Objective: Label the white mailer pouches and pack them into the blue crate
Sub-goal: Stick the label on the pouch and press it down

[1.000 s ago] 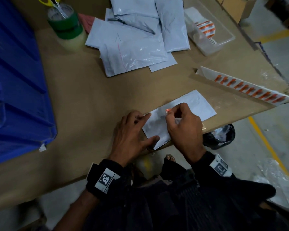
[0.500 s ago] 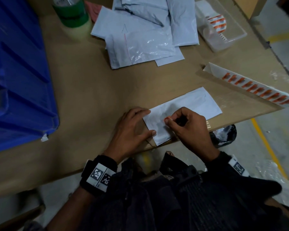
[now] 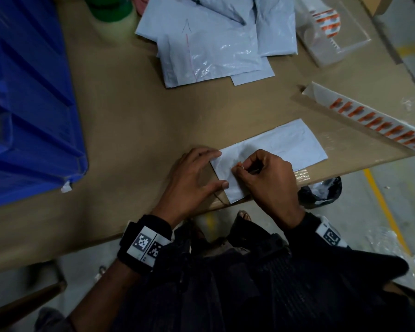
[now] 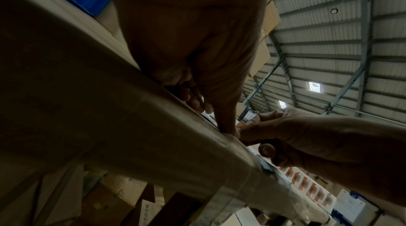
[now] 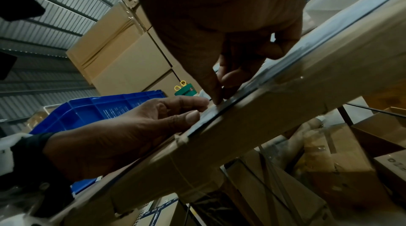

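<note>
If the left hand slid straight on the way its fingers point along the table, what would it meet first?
The left hand lies flat with its fingertips at the near end of the white mailer pouch, so it would ride onto that pouch first, then probably reach the right hand working on it.

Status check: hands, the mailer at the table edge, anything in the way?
Left hand flat, pinning mailer. Right hand fingertips pressing down on it. Crate at left, path clear.
</note>
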The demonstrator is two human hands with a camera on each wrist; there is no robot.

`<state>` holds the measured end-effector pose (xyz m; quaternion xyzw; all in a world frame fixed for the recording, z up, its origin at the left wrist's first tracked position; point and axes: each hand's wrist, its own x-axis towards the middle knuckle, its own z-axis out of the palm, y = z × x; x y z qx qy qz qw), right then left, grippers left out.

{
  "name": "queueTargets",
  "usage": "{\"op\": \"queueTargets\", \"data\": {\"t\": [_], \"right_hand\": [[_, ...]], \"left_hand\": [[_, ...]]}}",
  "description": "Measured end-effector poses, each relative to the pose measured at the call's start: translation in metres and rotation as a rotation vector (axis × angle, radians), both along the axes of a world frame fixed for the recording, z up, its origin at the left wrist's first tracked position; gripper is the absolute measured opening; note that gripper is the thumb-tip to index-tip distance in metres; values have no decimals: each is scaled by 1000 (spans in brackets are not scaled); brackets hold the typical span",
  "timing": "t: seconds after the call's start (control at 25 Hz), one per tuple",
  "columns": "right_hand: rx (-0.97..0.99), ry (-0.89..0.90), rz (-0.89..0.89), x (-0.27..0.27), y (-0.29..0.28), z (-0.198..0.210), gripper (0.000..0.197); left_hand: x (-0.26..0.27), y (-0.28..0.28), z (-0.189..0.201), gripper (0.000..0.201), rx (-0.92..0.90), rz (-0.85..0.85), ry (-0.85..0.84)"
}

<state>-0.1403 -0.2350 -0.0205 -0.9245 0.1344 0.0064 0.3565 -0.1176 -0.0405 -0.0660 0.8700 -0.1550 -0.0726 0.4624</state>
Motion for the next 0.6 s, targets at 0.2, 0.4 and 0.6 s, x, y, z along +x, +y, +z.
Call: {"op": "queueTargets", "data": {"t": [0.2,0.4,0.6], "right_hand": [[-10,20,-84,-1,5,1,23],[24,36,-72,-1,8,-2,22],[-34,59,-68,0,9,0,24]], "left_hand": [[1,0,-2,61,5,-3,7],[1,0,-1,62,3,-12,27],[1,1,-1,62,12,-17,21]]}}
